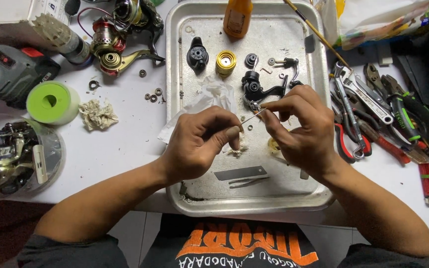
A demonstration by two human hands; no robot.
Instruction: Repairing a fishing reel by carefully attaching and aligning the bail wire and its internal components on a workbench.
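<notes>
L hand (199, 144) fingers curled tight, thumb and forefinger pinched on one end of a thin metal rod (252, 117), with a scrap of white tissue (236, 147) tucked under the fingertips. R hand (301, 129) thumb and forefinger pinch the rod's other end, other fingers loosely bent. Rod spans the short gap btwn the two hands, tilted up toward the R, held above the metal tray (175, 99).

Just behind the rod: black reel body (254, 89) on the tray, close to the R fingertips. Further back: yellow spool (226, 62), black knob part (197, 54), orange bottle (238, 17). Crumpled white tissue paper (202, 101) lies L of the hands. Near tray front edge, a flat grey blade (241, 173).

R of tray: pile of pliers & wrenches (373, 109). L of tray: green tape roll (51, 102), dismantled reel (122, 37), small washers (153, 94).
</notes>
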